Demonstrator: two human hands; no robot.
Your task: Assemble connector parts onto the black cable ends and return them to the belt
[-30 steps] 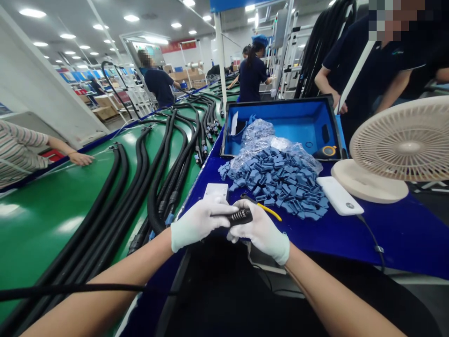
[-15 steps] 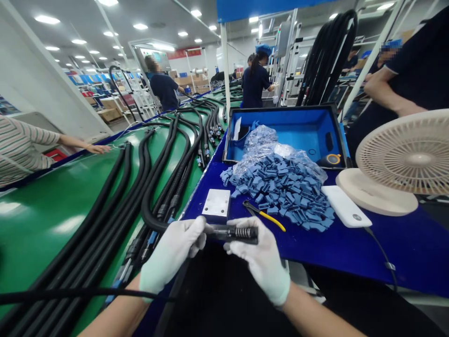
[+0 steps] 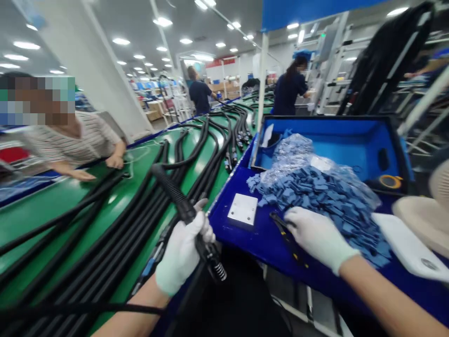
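My left hand [image 3: 187, 250], in a white glove, is closed around a black corrugated hose [image 3: 173, 192]. The hose's lower end has a black fitting with a bare metal spring [image 3: 220, 271], pointing down toward my lap. On the blue bench my gloved right hand [image 3: 312, 229] has its fingers bent at the pliers [image 3: 286, 236], whose handles are dark with yellow marks. The fingertips are partly hidden. A pile of small blue plastic clips [image 3: 322, 192] lies just beyond that hand. Left of the pliers sits a silver metal block [image 3: 242, 208].
Behind the clips stands a blue bin [image 3: 351, 135] holding a plastic bag and a roll of tape. A white power bank [image 3: 409, 248] and a fan base [image 3: 417, 215] are at right. Black hoses [image 3: 140, 224] cover the green belt; a co-worker [image 3: 84, 140] reaches over it.
My right hand has left the hose and moved right to the pliers, which have turned. The hose end in my left hand now tilts downward. The view has swung left.
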